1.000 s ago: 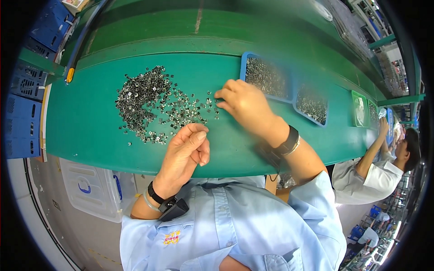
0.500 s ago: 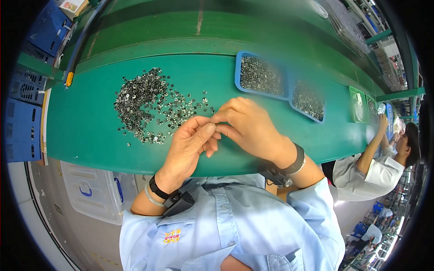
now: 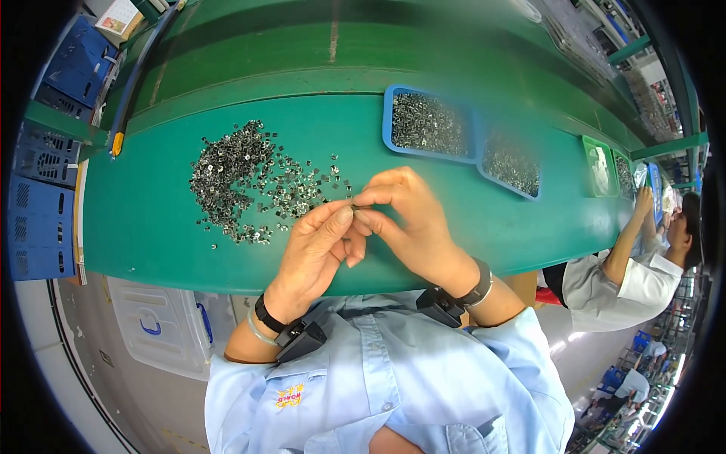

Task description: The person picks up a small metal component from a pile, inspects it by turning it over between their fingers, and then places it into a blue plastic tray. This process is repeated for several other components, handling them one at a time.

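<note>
Over the front of the green table, my left hand (image 3: 308,250) and my right hand (image 3: 411,223) meet at the fingertips. Thumb and forefinger of each pinch one small dark metal piece (image 3: 355,208), mostly covered by the fingers; its exact shape is too small to make out. Beyond and left of my hands lies a loose pile of small square metal pieces (image 3: 227,170), dark and silvery. Stray pieces (image 3: 302,189) from it spread towards my left fingertips. Past my right hand stands a blue tray (image 3: 387,125) filled with similar small metal pieces.
A second blue tray (image 3: 514,194) of small parts adjoins the first. Farther right are green trays (image 3: 588,163) and a co-worker (image 3: 631,280) seated at the table. Blue crates (image 3: 41,227) stand left; a lidded clear plastic box (image 3: 162,329) is below the table edge.
My right fingers have spread a little, and the dark piece between the fingertips shows more. My right forearm has shifted slightly left. The pile looks the same.
</note>
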`<state>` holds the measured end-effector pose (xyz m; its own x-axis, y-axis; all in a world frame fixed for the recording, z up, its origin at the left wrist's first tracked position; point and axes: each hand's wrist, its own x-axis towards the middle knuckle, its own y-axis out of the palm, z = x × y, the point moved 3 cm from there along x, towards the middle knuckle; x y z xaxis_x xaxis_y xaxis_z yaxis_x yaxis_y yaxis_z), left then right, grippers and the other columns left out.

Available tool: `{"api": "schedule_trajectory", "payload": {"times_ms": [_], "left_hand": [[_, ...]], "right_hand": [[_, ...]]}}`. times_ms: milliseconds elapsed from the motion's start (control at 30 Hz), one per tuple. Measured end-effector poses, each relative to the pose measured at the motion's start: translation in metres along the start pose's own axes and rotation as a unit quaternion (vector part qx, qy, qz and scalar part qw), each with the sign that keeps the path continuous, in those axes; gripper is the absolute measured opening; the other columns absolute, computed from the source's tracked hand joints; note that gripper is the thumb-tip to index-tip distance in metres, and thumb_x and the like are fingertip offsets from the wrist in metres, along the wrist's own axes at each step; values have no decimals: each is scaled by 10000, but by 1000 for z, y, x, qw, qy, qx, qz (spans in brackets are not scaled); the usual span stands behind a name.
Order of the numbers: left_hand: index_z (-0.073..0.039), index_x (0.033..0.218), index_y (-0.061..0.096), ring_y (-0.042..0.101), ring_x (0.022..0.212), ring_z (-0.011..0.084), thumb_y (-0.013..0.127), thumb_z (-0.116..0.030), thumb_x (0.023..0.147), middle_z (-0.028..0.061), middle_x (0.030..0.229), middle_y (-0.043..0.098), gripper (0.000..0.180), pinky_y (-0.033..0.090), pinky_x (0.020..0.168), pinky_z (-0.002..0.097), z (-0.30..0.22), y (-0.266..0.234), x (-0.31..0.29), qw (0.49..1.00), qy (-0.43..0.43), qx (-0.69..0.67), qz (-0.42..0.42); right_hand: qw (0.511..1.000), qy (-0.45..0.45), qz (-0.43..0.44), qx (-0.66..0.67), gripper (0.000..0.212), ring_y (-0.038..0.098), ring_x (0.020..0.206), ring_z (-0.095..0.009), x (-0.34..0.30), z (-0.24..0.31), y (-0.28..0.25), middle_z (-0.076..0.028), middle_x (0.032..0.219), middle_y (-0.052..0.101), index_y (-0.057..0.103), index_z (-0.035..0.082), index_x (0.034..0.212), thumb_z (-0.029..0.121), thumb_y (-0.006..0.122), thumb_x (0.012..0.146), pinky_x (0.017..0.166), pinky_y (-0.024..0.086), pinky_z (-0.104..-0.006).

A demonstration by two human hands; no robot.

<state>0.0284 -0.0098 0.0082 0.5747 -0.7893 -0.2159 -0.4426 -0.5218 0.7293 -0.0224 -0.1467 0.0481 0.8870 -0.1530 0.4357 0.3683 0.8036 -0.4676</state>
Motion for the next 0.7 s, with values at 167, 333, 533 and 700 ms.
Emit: {"api": "schedule_trajectory", "payload": {"times_ms": [167,333,533,700], "left_hand": [[-10,1031,575,546,616,112,523,-203,934,70,846,620,222,433,507,228,-4,4,-2,997,21,49,-51],[-10,1033,573,550,600,117,517,-198,937,74,832,619,218,430,495,230,-2,-6,0,998,13,59,-35],[-11,1037,573,557,593,127,524,-189,933,86,831,629,212,430,489,231,2,-6,-1,1000,-12,-5,-6],[-12,1042,574,565,601,131,537,-178,925,93,827,634,207,433,494,233,0,-2,-3,1000,-9,-3,-12]], "right_hand": [[994,-67,8,-83,235,546,840,-245,0,0,-3,-53,915,567,615,103,925,72,700,709,711,445,-345],[990,-74,31,-112,256,549,846,-251,2,1,-2,-42,902,578,608,111,910,68,722,685,718,439,-351],[993,-98,2,-69,230,550,787,-231,0,-4,-2,-39,858,576,632,87,889,83,725,679,672,441,-339],[994,-105,1,-34,191,561,743,-222,3,-6,-6,-40,821,589,642,79,856,76,727,685,634,454,-325]]}}
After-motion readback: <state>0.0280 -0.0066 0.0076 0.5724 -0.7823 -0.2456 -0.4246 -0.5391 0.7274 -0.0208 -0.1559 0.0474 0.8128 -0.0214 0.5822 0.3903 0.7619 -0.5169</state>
